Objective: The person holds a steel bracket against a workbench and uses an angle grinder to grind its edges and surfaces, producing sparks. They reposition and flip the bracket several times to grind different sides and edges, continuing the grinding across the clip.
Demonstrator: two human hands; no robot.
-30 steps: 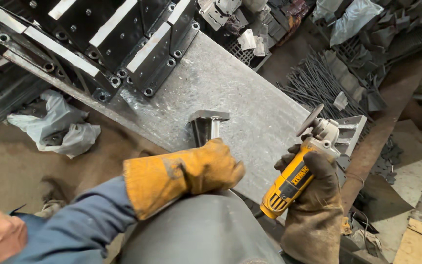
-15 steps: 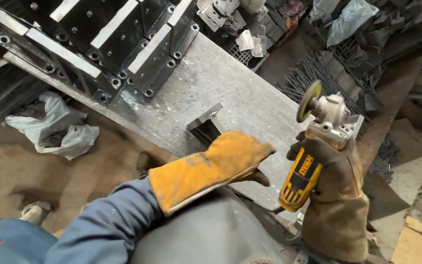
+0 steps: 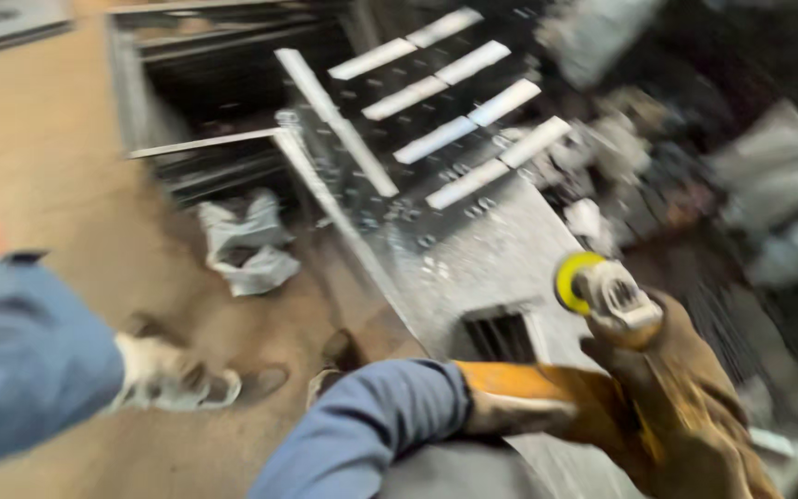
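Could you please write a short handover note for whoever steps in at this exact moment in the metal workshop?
Right hand: gloved, shut on the angle grinder, its disc raised clear of the plate.
Left hand: in an orange glove, reaching across beside the right glove near the grinder's body; the blur hides whether it grips anything.
Things: the small metal bracket sits on the grey steel plate, just below the grinder. Black perforated frames lie behind, a crumpled white bag on the floor.
Done: cannot be judged in this blurred view.
Left: the disc is not touching the bracket now.
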